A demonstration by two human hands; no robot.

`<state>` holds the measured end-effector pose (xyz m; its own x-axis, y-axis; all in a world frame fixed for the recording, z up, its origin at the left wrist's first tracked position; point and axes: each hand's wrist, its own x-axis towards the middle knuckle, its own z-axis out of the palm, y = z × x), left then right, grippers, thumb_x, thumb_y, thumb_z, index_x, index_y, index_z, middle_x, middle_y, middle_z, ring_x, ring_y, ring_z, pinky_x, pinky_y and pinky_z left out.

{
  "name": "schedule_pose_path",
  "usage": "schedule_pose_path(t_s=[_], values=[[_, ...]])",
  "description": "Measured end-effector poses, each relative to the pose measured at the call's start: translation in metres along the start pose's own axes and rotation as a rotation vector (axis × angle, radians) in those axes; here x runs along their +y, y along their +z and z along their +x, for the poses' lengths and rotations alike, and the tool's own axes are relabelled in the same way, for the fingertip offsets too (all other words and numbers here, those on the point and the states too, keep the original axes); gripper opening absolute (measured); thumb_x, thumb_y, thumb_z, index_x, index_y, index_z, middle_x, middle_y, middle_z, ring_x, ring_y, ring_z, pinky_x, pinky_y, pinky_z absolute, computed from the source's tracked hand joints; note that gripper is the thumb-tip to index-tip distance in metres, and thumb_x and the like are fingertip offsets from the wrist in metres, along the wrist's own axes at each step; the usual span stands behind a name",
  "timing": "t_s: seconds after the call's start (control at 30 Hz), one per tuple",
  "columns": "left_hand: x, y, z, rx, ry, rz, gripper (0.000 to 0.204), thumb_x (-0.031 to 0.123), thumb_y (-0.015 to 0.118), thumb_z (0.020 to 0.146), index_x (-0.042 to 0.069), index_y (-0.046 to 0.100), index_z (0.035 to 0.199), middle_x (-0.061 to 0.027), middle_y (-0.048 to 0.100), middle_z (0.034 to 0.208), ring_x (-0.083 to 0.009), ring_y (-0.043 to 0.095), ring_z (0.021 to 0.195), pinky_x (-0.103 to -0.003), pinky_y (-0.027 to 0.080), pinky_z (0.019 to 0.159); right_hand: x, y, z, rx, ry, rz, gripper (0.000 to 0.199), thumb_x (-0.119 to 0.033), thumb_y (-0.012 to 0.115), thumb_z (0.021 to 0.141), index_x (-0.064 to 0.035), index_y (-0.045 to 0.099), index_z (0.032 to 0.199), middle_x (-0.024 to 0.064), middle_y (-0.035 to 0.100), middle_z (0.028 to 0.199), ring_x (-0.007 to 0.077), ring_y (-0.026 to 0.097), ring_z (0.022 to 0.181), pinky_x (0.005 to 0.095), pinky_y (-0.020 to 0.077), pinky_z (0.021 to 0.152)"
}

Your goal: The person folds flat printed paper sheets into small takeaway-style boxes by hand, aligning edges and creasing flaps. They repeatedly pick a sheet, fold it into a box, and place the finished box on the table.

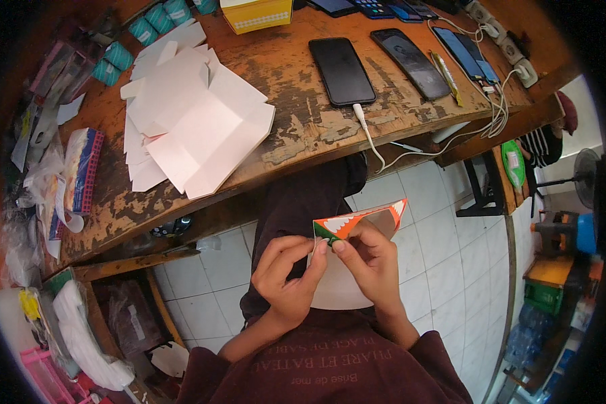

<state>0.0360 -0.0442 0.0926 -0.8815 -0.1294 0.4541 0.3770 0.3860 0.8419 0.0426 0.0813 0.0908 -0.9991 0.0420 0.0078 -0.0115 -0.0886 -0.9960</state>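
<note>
Closest in, over the person's lap and a maroon shirt (337, 370), both hands meet on a small cardboard carton blank (357, 225). The left hand (286, 276) has its fingers curled in narrow, thumb and forefinger pinching the blank's near edge. The right hand (374, 266) is likewise curled close, its fingertips pressing the same edge from the other side, so the two hands touch at the fold. The blank is held in the air below the table edge, above the white tiled floor (444, 269). Its outer face is orange with green and white scalloped markings; the inner face is plain pale grey-white, and a rounded white panel hangs down behind the fingers.

Further out, the worn wooden table (296, 128) carries a stack of flat white carton blanks (188, 114), unfolded and fanned over one another. Right of them lie two dark phones (342, 71) (411, 64), the nearer one plugged into a white cable (370, 138) that trails off the edge. At the far side stand a yellow box (257, 13) and several teal tape rolls (145, 27).
</note>
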Motion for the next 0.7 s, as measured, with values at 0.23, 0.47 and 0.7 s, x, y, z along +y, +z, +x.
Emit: schedule_pose_path(t_s=[0.23,0.47,0.7], values=[[-0.002,-0.001,0.000,-0.044,-0.079,-0.090,0.010,-0.003,0.072,0.070,-0.003,0.064,0.077,-0.0107,0.062,0.075,-0.0157,0.059,0.063,-0.024,0.046,0.058,0.006,-0.009,0.000,-0.058,0.042,0.059,0.014,-0.009,0.063,0.084,0.0034,0.059,0.091,0.0042,0.057,0.084,0.0102,0.051,0.078,0.0238,0.0411,0.069],[-0.001,-0.002,-0.003,-0.028,-0.149,-0.144,0.009,-0.003,0.070,0.072,-0.004,0.063,0.078,-0.0100,0.061,0.077,-0.0134,0.058,0.065,-0.023,0.046,0.059,0.008,-0.011,0.002,-0.077,-0.002,-0.028,0.015,-0.010,0.066,0.082,0.0025,0.059,0.086,0.0036,0.056,0.080,0.0094,0.049,0.075,0.0236,0.0388,0.065],[-0.001,-0.001,0.000,-0.036,-0.039,-0.077,0.010,-0.003,0.072,0.070,-0.003,0.064,0.078,-0.0099,0.061,0.075,-0.0142,0.058,0.063,-0.024,0.045,0.057,0.006,-0.013,0.004,-0.090,0.054,0.070,0.017,-0.011,0.066,0.082,0.0033,0.057,0.087,0.0031,0.054,0.081,0.0085,0.047,0.074,0.0222,0.0371,0.063]])
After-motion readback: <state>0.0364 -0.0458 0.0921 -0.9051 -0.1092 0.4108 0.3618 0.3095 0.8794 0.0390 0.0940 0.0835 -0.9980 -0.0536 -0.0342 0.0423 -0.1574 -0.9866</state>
